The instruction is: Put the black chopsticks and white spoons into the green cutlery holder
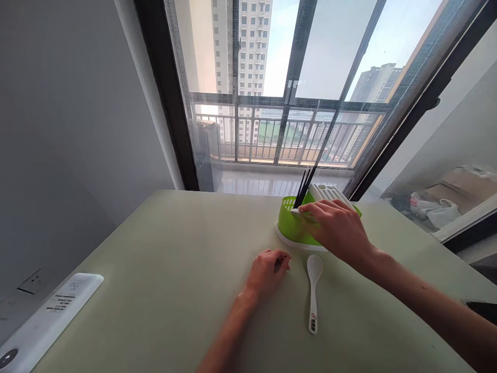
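Note:
My right hand (336, 225) is at the green utensil holder (289, 223), its fingers pinched on a white spoon-like utensil (295, 211). Only one end of that utensil shows past the fingertips, by the holder's rim; the rest is hidden. Black chopsticks (303, 189) stand upright in the holder's left part, just behind the fingers. On the tabletop, my left hand (267, 272) rests with fingers curled in, and nothing shows in them. Between the hands and nearer to me lies a white spoon (312, 290), bowl toward the holder and handle toward me.
The holder has a white slotted section (328, 191) at its back right and a white base. All of this sits on a pale green table (174, 269). A long white device (58, 316) lies along the left edge. Beyond the table's far edge is a glass window (264, 129).

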The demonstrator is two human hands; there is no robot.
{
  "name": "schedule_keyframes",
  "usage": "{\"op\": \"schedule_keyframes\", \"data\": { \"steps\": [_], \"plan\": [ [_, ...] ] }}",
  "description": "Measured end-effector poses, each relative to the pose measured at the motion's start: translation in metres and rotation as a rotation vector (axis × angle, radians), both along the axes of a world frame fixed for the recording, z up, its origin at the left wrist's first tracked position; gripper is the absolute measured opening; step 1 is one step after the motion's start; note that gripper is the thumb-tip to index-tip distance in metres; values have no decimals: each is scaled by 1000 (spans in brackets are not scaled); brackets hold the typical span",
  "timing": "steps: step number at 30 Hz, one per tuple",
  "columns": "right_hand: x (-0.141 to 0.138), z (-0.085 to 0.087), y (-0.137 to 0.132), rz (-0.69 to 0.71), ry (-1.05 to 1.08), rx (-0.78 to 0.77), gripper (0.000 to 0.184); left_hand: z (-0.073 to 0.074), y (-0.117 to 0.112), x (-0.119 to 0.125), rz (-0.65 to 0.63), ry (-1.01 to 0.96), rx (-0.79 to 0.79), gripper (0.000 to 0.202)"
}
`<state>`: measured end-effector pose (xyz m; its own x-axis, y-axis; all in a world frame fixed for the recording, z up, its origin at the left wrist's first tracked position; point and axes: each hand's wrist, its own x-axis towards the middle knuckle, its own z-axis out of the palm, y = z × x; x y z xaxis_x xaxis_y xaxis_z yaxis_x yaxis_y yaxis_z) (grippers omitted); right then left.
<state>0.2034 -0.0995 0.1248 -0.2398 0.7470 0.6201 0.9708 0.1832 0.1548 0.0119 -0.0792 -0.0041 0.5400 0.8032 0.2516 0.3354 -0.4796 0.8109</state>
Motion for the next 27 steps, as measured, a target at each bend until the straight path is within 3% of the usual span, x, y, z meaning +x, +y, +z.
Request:
{"op": "schedule_keyframes", "data": {
  "steps": [6,9,12,15,18,22,24,27],
  "plan": [
    [1,5,-13,51,42,-35,24,-2,1,0,4,-1,1,24],
    [1,8,-31,96,87,8,22,-2,0,0,5,4,11,24],
    [-3,-1,-56,120,206,-15,19,-2,0,0,8,9,14,24],
    [-6,-30,-81,-16,308,-206,18,-3,0,0,9,12,14,24],
    [-7,-74,-99,-170,322,-468,29,-2,0,0,13,9,20,24],
    [-20,-127,-115,-326,409,-683,33,0,0,0,9,7,21,25],
    [-35,-140,-121,-385,476,-729,31,1,0,0,8,6,19,25],
    [-61,-143,-125,-391,528,-752,26,3,-1,0,20,8,5,23]
  ]
}}
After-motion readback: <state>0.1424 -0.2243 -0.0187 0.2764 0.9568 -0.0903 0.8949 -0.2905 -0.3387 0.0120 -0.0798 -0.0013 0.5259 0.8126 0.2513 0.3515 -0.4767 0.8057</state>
